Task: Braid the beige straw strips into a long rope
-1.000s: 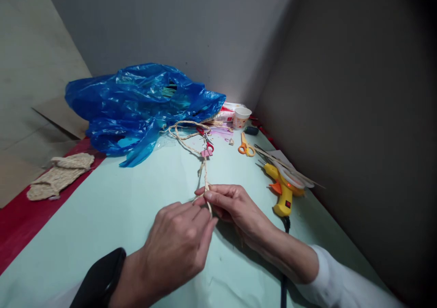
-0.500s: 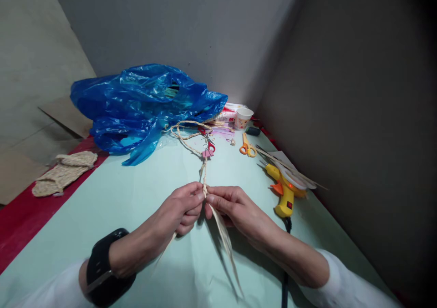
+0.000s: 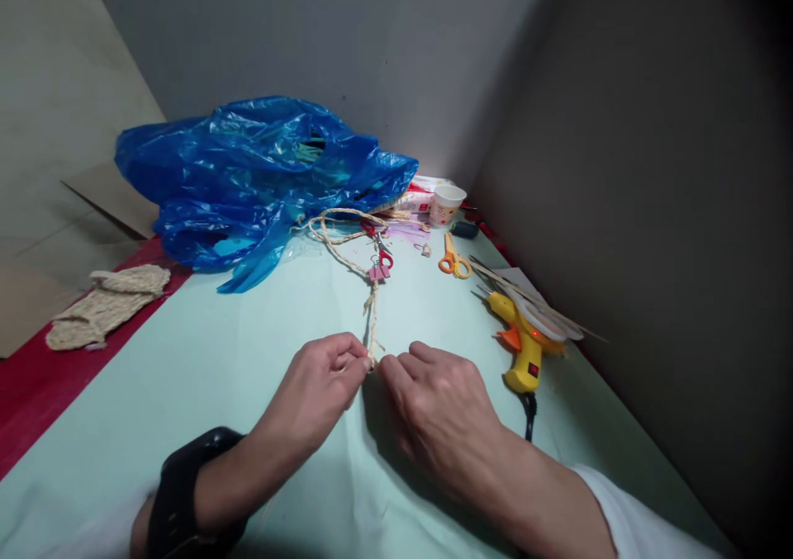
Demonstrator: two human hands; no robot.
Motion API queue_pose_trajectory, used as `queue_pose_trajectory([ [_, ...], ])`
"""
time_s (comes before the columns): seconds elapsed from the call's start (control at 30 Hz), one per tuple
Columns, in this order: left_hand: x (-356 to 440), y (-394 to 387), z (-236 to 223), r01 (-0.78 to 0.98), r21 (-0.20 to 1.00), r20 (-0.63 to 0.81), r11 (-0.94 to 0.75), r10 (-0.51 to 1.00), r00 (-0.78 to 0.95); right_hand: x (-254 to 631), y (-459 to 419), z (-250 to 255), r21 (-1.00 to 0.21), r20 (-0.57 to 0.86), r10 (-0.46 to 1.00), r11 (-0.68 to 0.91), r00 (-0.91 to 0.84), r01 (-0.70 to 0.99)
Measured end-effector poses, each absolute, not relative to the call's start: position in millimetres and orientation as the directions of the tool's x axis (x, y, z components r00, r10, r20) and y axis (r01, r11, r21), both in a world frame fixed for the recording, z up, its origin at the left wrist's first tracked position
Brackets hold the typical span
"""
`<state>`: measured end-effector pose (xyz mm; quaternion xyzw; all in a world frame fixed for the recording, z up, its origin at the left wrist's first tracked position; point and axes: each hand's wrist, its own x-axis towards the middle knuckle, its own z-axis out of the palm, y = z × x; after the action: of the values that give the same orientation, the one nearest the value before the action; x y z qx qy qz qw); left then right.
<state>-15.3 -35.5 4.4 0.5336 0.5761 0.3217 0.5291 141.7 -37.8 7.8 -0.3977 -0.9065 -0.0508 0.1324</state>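
Note:
A thin braided straw cord (image 3: 372,319) runs toward me from a pink binder clip (image 3: 379,272). My left hand (image 3: 322,386) pinches the near end of the braid between thumb and fingers. A short stub of straw pokes out to the right just above that pinch. Close beside it, my right hand (image 3: 439,402) is turned back-up with its fingers curled closed at the braid's end, on a straw strand mostly hidden beneath it. Red-handled scissors (image 3: 385,258) lie by the clip, and the braid loops on behind them.
A crumpled blue plastic bag (image 3: 260,179) fills the back left. To the right are orange-handled scissors (image 3: 455,262), a yellow glue gun (image 3: 525,361) with its lit switch and cord, and a paper cup (image 3: 446,206). A woven straw piece (image 3: 108,307) lies at left.
My right hand has rolled over, its back now facing up, and the long loose strands below the hands have gone from sight. My left hand still pinches the braid. The view has shifted slightly.

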Motion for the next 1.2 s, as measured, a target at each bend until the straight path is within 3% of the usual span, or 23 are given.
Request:
queue_pose_trajectory([
  [0.13, -16.2, -35.2, 4.5, 0.272, 0.941, -0.243, 0.203, 0.962, 0.122, 144.2, -40.5, 3.9, 0.099, 0.449, 0.572, 0.732, -0.687, 0.674],
  [0.27, -16.6, -34.2, 2.4, 0.233, 0.949, -0.245, 0.214, 0.963, 0.113, 142.2, -43.9, 2.4, 0.106, 0.512, 0.512, 0.759, -0.690, 0.643],
  [0.5, -18.1, -32.0, 0.1, 0.108, 0.942, -0.333, 0.319, 0.928, 0.164, 138.8, -50.0, -10.3, 0.180, 0.448, 0.415, 0.826, -0.792, 0.534],
  [0.63, -18.4, -32.1, 0.8, 0.024, 0.939, -0.344, 0.344, 0.929, 0.138, 139.9, -51.9, -7.5, 0.162, 0.428, 0.383, 0.859, -0.819, 0.486],
  [0.7, -18.8, -32.6, 1.2, -0.011, 0.934, -0.353, 0.357, 0.927, 0.125, 140.8, -50.3, 0.3, 0.083, 0.444, 0.380, 0.884, -0.812, 0.459],
  [0.8, -20.0, -34.2, 2.7, -0.041, 0.924, -0.371, 0.379, 0.919, 0.136, 144.7, -40.4, 15.8, -0.283, 0.466, 0.571, 0.820, -0.675, 0.498],
  [0.87, -20.8, -35.4, 3.9, -0.030, 0.923, -0.377, 0.384, 0.917, 0.133, 149.2, -29.2, 23.7, -0.577, 0.360, 0.791, 0.605, -0.494, 0.549],
  [0.93, -21.1, -36.0, 4.7, -0.012, 0.920, -0.387, 0.392, 0.912, 0.134, 153.6, -17.8, 26.6, -0.748, 0.151, 0.895, 0.381, -0.420, 0.543],
  [1.03, -20.4, -36.5, 5.0, -0.035, 0.917, -0.387, 0.397, 0.909, 0.156, 156.4, -8.1, 23.2, -0.855, -0.078, 0.849, 0.212, -0.523, 0.473],
  [1.2, -17.8, -38.9, 3.8, -0.070, 0.934, -0.335, 0.350, 0.928, 0.164, 150.7, -12.9, 13.6, -0.915, -0.112, 0.813, 0.139, -0.571, 0.378],
])
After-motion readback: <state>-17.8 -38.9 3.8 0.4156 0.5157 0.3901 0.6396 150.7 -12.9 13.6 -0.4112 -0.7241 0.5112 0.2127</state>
